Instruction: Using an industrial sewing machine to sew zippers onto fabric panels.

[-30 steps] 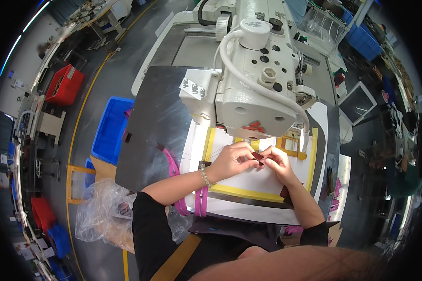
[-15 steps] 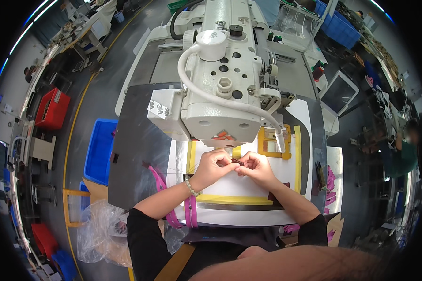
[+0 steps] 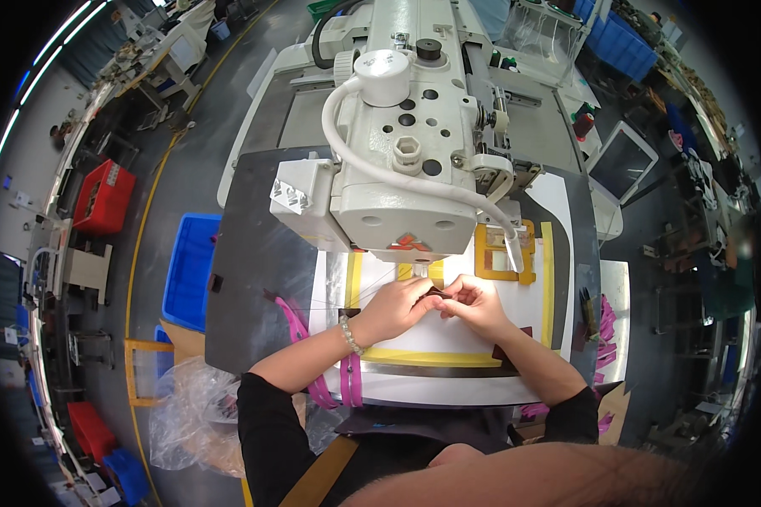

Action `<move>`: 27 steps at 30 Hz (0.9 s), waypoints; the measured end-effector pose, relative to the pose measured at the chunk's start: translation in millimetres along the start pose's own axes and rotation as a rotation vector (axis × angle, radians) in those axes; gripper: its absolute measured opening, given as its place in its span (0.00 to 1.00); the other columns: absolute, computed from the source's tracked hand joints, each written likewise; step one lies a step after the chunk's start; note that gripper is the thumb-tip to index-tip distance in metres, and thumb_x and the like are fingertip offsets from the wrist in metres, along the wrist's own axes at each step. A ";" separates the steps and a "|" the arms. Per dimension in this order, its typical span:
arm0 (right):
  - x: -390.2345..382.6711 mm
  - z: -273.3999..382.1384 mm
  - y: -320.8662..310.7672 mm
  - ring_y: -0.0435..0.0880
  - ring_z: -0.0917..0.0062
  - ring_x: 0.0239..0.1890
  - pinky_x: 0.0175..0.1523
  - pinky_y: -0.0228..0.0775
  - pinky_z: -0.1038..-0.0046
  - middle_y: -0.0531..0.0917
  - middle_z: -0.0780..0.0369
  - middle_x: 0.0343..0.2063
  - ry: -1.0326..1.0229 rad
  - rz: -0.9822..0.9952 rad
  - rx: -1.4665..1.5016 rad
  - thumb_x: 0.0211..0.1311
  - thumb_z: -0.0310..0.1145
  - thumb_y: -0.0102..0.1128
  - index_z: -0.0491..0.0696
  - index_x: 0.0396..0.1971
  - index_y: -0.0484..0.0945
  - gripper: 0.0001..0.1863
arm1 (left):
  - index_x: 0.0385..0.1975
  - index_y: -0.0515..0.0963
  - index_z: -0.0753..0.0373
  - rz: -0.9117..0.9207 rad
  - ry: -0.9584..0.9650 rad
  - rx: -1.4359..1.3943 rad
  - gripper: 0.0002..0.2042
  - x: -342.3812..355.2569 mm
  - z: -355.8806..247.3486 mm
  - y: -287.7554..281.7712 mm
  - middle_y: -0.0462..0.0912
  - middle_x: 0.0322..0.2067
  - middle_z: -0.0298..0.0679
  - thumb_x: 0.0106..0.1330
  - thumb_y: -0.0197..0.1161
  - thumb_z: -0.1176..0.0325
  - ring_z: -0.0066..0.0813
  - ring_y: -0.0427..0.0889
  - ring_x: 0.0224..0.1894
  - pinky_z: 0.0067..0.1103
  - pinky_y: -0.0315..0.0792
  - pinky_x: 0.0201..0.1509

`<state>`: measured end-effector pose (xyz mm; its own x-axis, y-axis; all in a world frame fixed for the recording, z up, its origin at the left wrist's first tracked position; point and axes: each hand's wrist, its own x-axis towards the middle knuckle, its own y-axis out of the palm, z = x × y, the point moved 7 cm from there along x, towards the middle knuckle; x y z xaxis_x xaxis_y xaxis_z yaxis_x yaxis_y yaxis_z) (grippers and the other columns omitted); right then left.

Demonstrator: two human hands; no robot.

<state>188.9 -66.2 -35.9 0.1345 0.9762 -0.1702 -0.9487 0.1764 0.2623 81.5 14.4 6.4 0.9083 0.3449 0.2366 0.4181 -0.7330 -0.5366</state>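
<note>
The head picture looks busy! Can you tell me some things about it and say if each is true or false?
1. The left hand and right hand hold a small dark piece. True.
2. The bracelet is by the right hand. False: it is by the left hand.
3. A blue bin is left of the machine. True.
4. The strips near the bracelet are green. False: they are pink.

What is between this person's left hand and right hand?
In the head view, a small dark piece lies between the left hand and the right hand, held by both.
</note>
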 end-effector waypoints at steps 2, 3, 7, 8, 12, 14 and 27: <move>1.0 0.8 1.0 0.81 0.85 0.29 0.35 0.75 0.82 0.81 0.64 0.29 -0.014 0.013 0.019 0.58 0.26 0.65 0.41 0.32 0.75 0.07 | 0.31 0.71 0.66 0.004 -0.009 -0.002 0.11 -0.6 2.4 1.2 0.74 0.22 0.46 0.67 0.57 0.63 0.44 0.75 0.25 0.30 0.66 0.29; 1.1 2.1 0.4 0.81 0.84 0.29 0.34 0.75 0.82 0.81 0.63 0.28 -0.015 0.006 0.009 0.58 0.25 0.65 0.41 0.31 0.75 0.07 | 0.30 0.72 0.66 0.008 -0.014 -0.007 0.11 -0.5 3.2 1.8 0.74 0.22 0.48 0.67 0.56 0.63 0.47 0.75 0.26 0.31 0.66 0.30; 2.2 2.9 -0.2 0.81 0.84 0.30 0.35 0.75 0.81 0.82 0.63 0.28 0.005 -0.010 0.004 0.58 0.24 0.65 0.42 0.32 0.74 0.07 | 0.29 0.72 0.66 0.037 -0.045 -0.053 0.10 3.0 5.5 2.1 0.75 0.22 0.47 0.66 0.57 0.65 0.45 0.74 0.25 0.30 0.66 0.29; 2.7 2.7 -0.9 0.81 0.84 0.30 0.35 0.75 0.81 0.82 0.63 0.28 0.000 -0.020 0.008 0.58 0.24 0.65 0.42 0.32 0.74 0.07 | 0.31 0.74 0.66 0.047 -0.079 -0.045 0.09 2.7 6.7 1.0 0.75 0.22 0.46 0.66 0.57 0.65 0.44 0.75 0.25 0.30 0.66 0.29; 5.9 1.9 0.8 0.80 0.86 0.29 0.36 0.74 0.84 0.81 0.64 0.28 -0.013 0.002 0.011 0.58 0.26 0.65 0.41 0.35 0.75 0.09 | 0.30 0.73 0.65 0.053 -0.129 -0.047 0.11 2.5 9.7 0.5 0.77 0.24 0.47 0.66 0.56 0.63 0.47 0.77 0.27 0.32 0.68 0.30; 5.7 3.6 1.6 0.80 0.86 0.29 0.36 0.74 0.84 0.81 0.64 0.28 -0.025 0.014 0.011 0.58 0.26 0.65 0.41 0.35 0.75 0.09 | 0.32 0.75 0.65 0.059 -0.138 -0.060 0.10 4.4 7.7 0.6 0.78 0.25 0.47 0.67 0.56 0.63 0.46 0.77 0.27 0.32 0.68 0.30; 5.5 1.6 2.8 0.79 0.87 0.29 0.35 0.73 0.84 0.79 0.66 0.27 -0.009 0.017 0.024 0.59 0.26 0.64 0.42 0.36 0.74 0.09 | 0.32 0.77 0.64 -0.005 -0.195 -0.131 0.09 2.5 7.3 -3.8 0.76 0.19 0.42 0.65 0.59 0.64 0.34 0.72 0.18 0.27 0.64 0.24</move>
<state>187.4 -60.1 -34.5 0.1214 0.9801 -0.1571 -0.9438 0.1631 0.2876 82.1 22.3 3.2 0.8921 0.4463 0.0711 0.4322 -0.7965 -0.4228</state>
